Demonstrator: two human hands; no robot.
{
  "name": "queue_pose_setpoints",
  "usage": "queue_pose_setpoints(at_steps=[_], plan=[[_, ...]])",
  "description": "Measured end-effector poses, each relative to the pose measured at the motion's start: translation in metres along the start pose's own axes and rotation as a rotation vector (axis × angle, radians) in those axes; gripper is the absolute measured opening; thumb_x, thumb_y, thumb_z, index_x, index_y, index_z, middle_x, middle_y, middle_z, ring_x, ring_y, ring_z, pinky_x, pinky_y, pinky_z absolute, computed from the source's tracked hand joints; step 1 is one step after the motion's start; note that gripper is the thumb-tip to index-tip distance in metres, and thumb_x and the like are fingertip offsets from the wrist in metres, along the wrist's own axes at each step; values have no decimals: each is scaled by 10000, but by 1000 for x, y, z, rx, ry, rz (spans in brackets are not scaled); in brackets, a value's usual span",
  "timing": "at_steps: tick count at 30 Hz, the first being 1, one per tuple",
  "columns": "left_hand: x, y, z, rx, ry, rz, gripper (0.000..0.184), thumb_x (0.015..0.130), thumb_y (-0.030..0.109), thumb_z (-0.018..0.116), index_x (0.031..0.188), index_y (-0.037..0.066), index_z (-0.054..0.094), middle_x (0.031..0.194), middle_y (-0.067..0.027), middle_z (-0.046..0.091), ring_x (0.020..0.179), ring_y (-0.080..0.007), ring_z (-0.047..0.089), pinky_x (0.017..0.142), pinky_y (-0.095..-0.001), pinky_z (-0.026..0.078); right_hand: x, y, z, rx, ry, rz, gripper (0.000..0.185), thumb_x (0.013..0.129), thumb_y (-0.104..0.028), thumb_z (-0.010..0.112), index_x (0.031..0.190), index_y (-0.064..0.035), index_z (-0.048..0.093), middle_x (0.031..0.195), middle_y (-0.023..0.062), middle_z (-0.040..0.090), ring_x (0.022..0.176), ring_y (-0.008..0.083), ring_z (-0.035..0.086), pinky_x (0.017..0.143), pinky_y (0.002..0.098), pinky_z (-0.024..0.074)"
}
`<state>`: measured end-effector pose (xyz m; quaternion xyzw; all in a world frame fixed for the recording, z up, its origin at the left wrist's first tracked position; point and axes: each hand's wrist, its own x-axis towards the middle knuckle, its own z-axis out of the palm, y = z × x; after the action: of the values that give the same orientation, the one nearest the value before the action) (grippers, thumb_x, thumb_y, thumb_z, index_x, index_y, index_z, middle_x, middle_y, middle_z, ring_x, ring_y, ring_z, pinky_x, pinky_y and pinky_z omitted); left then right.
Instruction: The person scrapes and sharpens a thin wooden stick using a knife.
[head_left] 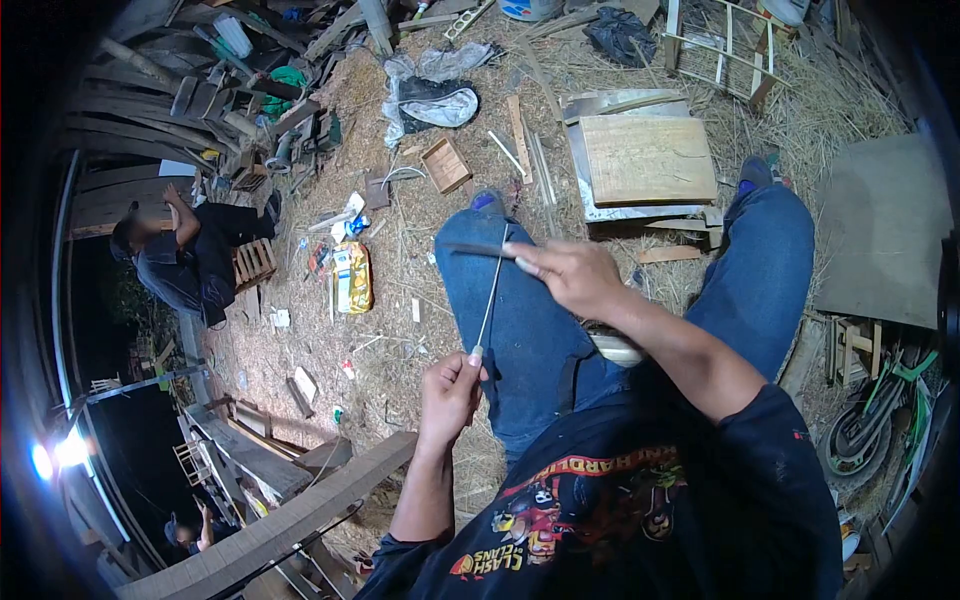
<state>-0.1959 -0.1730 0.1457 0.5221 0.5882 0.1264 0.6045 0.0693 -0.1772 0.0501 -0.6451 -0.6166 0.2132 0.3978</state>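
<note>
My left hand (452, 392) is closed around the pale handle end of a long thin metal rod (489, 310). The rod slants up over my left thigh, its far end meeting or passing close to a dark flat bar (470, 248). This bar looks like a file, but motion blurs it and its exact kind is unclear. My right hand (572, 275) grips the bar's right end, fingers stretched along it and thumb underneath. Both hands are above my jeans-covered left leg (515, 350).
Wooden boards (648, 160) lie stacked between my feet. Ahead are a small wooden box (446, 165) and a yellow bag (351, 277) on shavings-strewn ground. A person (180, 250) sits at left; another (190, 535) is lower left. A long beam (300, 515) crosses beside my left arm.
</note>
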Motion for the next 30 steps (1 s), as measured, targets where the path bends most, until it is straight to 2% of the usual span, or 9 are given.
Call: queue_pose_setpoints(at_steps=[8, 14, 18, 21, 23, 24, 26, 28, 30], plan=[[11, 14, 18, 21, -88, -1, 308, 1117, 325, 539, 1068, 49, 667, 532, 12, 504, 359, -70, 376, 355, -236, 265, -16, 3, 17, -45, 95, -135, 382, 1009, -305, 649, 1383, -374, 681, 716, 50, 587, 622, 259, 652, 518, 412, 527], [40, 9, 23, -37, -97, 17, 359, 1134, 319, 495, 981, 31, 643, 502, 10, 485, 363, -72, 388, 358, -261, 268, -33, 7, 21, -111, 82, -308, 386, 999, -293, 659, 1374, -376, 691, 719, 20, 565, 588, 223, 634, 495, 391, 527], [39, 11, 27, -124, -96, 4, 339, 1133, 298, 478, 962, 34, 605, 473, 6, 436, 297, -96, 320, 297, -263, 257, -26, 5, 21, -47, 159, -214, 377, 1005, -257, 649, 1358, -375, 705, 711, 18, 549, 578, 213, 625, 493, 390, 530], [41, 3, 22, -178, -133, 12, 325, 1134, 278, 471, 964, 33, 600, 471, 7, 432, 298, -92, 321, 300, -258, 262, -28, 8, 26, -158, 73, -233, 365, 1005, -258, 650, 1344, -377, 715, 694, 17, 541, 570, 209, 622, 490, 392, 528], [39, 4, 22, -193, -137, 13, 318, 1134, 272, 468, 969, 32, 596, 470, 7, 432, 295, -93, 320, 300, -257, 262, -13, 17, 23, -17, 229, -82, 364, 1008, -275, 653, 1349, -390, 709, 679, 16, 526, 562, 201, 618, 480, 387, 515], [38, 6, 22, -206, -141, 18, 311, 1135, 265, 466, 973, 31, 593, 470, 8, 432, 293, -94, 318, 300, -257, 262, -15, 12, 22, -16, 232, -82, 364, 1008, -275, 653, 1349, -390, 709, 679, 16, 526, 562, 201, 618, 480, 387, 515], [38, 5, 20, -223, -148, 15, 307, 1135, 262, 464, 974, 33, 589, 469, 6, 432, 290, -95, 318, 301, -256, 265, -22, 3, 19, -96, 111, -266, 356, 1014, -278, 651, 1348, -385, 710, 699, 20, 559, 564, 214, 620, 493, 381, 516], [37, 4, 20, -242, -157, 2, 303, 1135, 260, 461, 976, 34, 586, 469, 5, 432, 288, -97, 317, 301, -255, 268, -19, 13, 22, -113, 71, -189, 353, 1023, -277, 639, 1346, -401, 707, 707, 22, 571, 564, 218, 619, 501, 375, 519], [36, 7, 20, -262, -163, -14, 297, 1136, 265, 462, 985, 37, 580, 468, 5, 431, 285, -98, 319, 303, -254, 277, -6, 23, 23, 6, 193, -48, 379, 998, -266, 684, 1363, -365, 707, 703, 31, 590, 562, 213, 613, 481, 386, 490]])
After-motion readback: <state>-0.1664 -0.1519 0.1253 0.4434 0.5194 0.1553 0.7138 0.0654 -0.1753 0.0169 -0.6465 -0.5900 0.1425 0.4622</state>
